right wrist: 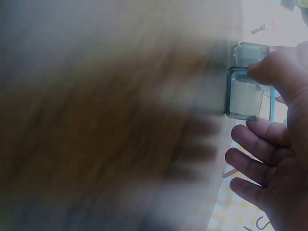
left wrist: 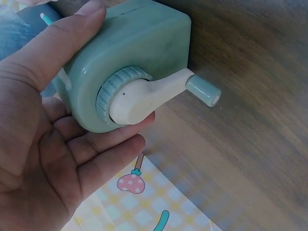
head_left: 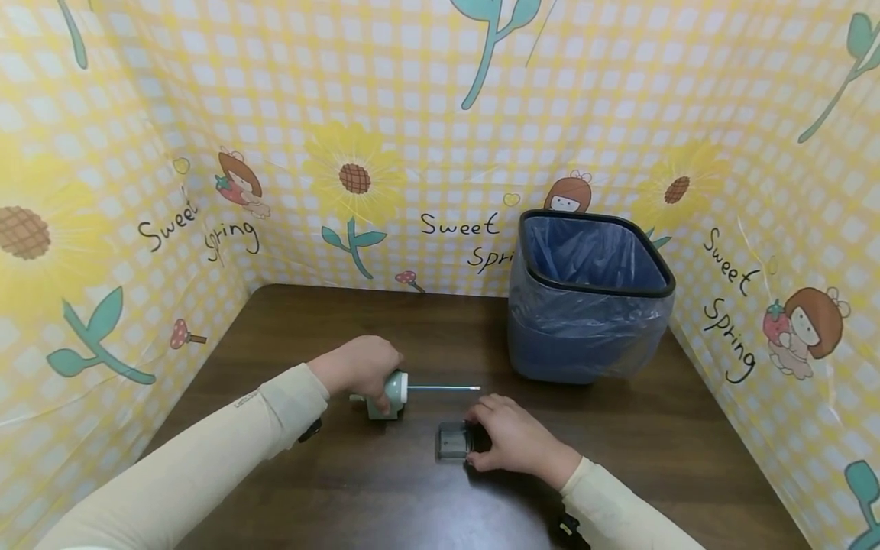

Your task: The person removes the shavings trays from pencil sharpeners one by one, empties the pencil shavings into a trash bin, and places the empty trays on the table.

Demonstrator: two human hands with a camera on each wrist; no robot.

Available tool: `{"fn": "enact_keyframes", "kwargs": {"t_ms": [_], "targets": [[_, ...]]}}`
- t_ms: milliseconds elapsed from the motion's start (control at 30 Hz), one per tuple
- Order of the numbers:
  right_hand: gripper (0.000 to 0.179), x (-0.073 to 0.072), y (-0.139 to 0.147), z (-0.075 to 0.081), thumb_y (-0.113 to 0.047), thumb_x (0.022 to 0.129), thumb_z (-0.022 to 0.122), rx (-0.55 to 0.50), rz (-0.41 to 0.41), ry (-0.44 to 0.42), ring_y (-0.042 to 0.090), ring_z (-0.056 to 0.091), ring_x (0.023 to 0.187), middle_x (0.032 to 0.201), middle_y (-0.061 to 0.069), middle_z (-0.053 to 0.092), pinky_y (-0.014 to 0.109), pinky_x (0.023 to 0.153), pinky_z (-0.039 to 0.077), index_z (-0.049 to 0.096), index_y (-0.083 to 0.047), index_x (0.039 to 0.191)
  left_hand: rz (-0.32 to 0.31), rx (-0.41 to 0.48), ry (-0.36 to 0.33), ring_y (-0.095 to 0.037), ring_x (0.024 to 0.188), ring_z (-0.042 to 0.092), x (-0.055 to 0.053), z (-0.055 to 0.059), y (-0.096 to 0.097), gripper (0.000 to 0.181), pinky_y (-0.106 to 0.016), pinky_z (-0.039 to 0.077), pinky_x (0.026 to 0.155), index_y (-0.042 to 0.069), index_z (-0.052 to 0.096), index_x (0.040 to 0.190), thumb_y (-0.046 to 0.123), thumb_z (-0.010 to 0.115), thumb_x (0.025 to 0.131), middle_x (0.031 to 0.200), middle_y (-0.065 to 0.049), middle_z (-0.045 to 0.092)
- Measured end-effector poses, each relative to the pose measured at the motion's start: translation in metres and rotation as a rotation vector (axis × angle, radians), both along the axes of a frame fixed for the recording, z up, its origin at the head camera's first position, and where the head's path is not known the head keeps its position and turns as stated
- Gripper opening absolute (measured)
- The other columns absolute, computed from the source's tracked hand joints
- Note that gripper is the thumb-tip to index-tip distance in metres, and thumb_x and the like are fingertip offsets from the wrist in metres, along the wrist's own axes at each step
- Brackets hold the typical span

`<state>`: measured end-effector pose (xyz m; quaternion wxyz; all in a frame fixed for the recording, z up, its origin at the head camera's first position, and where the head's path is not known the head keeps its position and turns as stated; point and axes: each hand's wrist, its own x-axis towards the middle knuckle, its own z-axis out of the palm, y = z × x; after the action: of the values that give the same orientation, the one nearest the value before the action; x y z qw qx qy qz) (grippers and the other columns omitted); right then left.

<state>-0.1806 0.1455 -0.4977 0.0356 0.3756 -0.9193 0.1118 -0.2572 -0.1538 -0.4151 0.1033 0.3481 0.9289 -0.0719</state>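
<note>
My left hand [head_left: 360, 368] grips a pale green pencil sharpener [head_left: 383, 411] on the table, thumb on one side and fingers on the other. In the left wrist view its white crank handle [left wrist: 149, 96] with a green knob points away from the palm. A light blue pencil [head_left: 443, 388] sticks out of the sharpener's front toward the right. Nearer the body, my right hand [head_left: 514, 441] pinches a small see-through grey shavings drawer [right wrist: 244, 98] between thumb and forefinger. The right wrist view shows the other fingers spread below the drawer.
A blue bin [head_left: 584, 355] with a black rim and a clear plastic liner stands at the back right of the dark wooden table [head_left: 309, 496]. Yellow checked cloth [head_left: 426, 153] with printed flowers closes off the back and both sides.
</note>
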Motion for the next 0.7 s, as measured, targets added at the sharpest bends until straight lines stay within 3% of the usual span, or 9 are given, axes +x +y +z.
{"fn": "enact_keyframes", "kwargs": {"t_ms": [433, 700], "targets": [[0.052, 0.0031, -0.0011, 0.0001, -0.05, 0.081, 0.08, 0.018, -0.008, 0.012, 0.018, 0.06, 0.112, 0.111, -0.003, 0.064, 0.04, 0.107, 0.045, 0.069, -0.013, 0.117, 0.064, 0.011, -0.031, -0.015, 0.082, 0.06, 0.0032, -0.0006, 0.0006, 0.068, -0.038, 0.055, 0.082, 0.01, 0.07, 0.117, 0.052, 0.092, 0.068, 0.094, 0.002, 0.07], [0.054, 0.0036, -0.0012, 0.0029, -0.051, 0.083, 0.078, 0.046, 0.006, 0.039, 0.02, 0.06, 0.117, 0.113, -0.001, 0.064, 0.042, 0.114, 0.041, 0.069, -0.013, 0.119, 0.069, 0.021, -0.021, -0.015, 0.08, 0.059, 0.0063, -0.004, 0.0009, 0.068, -0.039, 0.055, 0.078, 0.007, 0.068, 0.119, 0.049, 0.091, 0.07, 0.093, 0.001, 0.069]]}}
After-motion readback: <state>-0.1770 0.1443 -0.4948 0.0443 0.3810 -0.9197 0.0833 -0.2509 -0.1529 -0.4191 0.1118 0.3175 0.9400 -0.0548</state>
